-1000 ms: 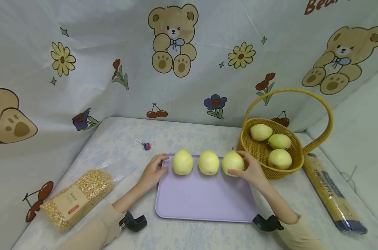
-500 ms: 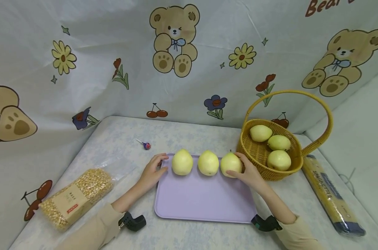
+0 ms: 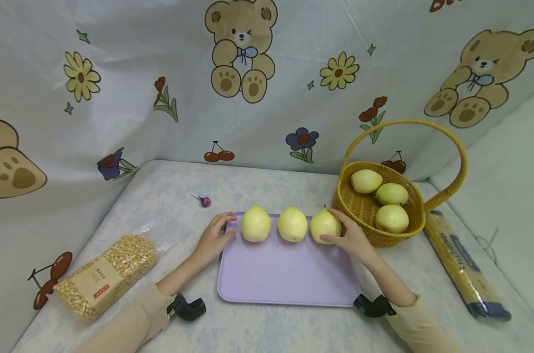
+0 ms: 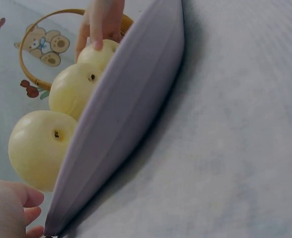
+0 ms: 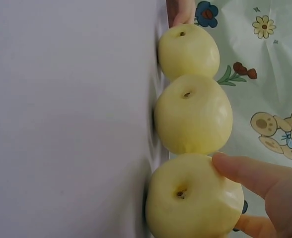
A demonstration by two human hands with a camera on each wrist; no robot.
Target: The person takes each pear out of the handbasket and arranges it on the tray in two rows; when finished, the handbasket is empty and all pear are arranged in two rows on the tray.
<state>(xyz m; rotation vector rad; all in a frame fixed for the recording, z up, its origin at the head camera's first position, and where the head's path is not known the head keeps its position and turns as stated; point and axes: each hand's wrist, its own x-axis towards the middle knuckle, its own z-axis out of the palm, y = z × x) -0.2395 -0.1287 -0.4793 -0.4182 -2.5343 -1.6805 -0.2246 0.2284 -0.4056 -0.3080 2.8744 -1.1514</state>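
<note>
It looks like a small staged set: cloth [image 3: 183, 63] printed with teddy bears [image 3: 241, 59] and flowers [image 3: 339, 72] hangs behind and left of a pale mottled counter [image 3: 275, 327], and two black wrist cameras [image 3: 187, 308] are worn. Whether home or studio surrounds it, I cannot tell.

Wrist views crop both hands [image 4: 8, 209] [image 5: 286, 198] at the edges.

1. Head: above and behind the left fingers [image 3: 222, 217] and right fingers [image 3: 343, 218], facing forward and down, farthest off.
2. Left wrist: low, close by the left fingers, facing the right.
3. Right wrist: close by the right fingers, facing the left.
4. All share three pears [image 3: 292, 224] between those fingers.
</note>
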